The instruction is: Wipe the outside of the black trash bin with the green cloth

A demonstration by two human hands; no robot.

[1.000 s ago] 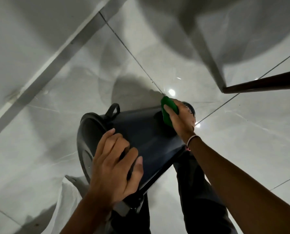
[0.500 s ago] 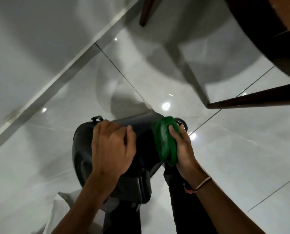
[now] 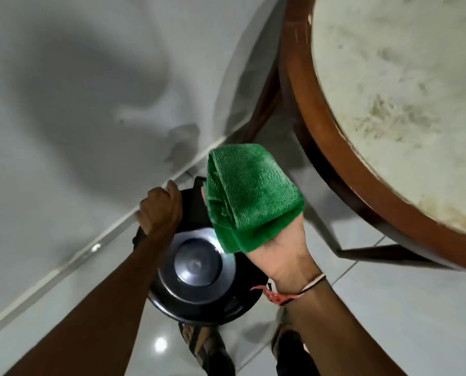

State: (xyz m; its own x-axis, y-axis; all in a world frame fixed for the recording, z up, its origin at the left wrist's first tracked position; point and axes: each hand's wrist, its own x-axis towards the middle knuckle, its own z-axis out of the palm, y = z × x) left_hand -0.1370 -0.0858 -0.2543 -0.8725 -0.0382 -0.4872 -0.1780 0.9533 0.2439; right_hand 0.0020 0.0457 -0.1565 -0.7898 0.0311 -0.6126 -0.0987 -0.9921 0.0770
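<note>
A person holds a black trash bin (image 3: 199,270) upside down over a tiled floor (image 3: 389,321) and lifts a green cloth (image 3: 249,196) above it.

The left hand (image 3: 158,207) is closed around the bin's far side, knuckles up. The right hand (image 3: 278,248) is turned palm-up with the folded cloth draped over its fingers, raised clear of the bin; how tightly it grips cannot be told. The bin's round shiny base faces the camera, near the edge of a round wooden-rimmed table (image 3: 321,147) at right. Sandalled feet (image 3: 207,346) show below.

Pretty dim indoor light, big soft shadow on the wall (image 3: 85,99), glare spots on the floor tiles (image 3: 160,344), edges blurry and warped.
</note>
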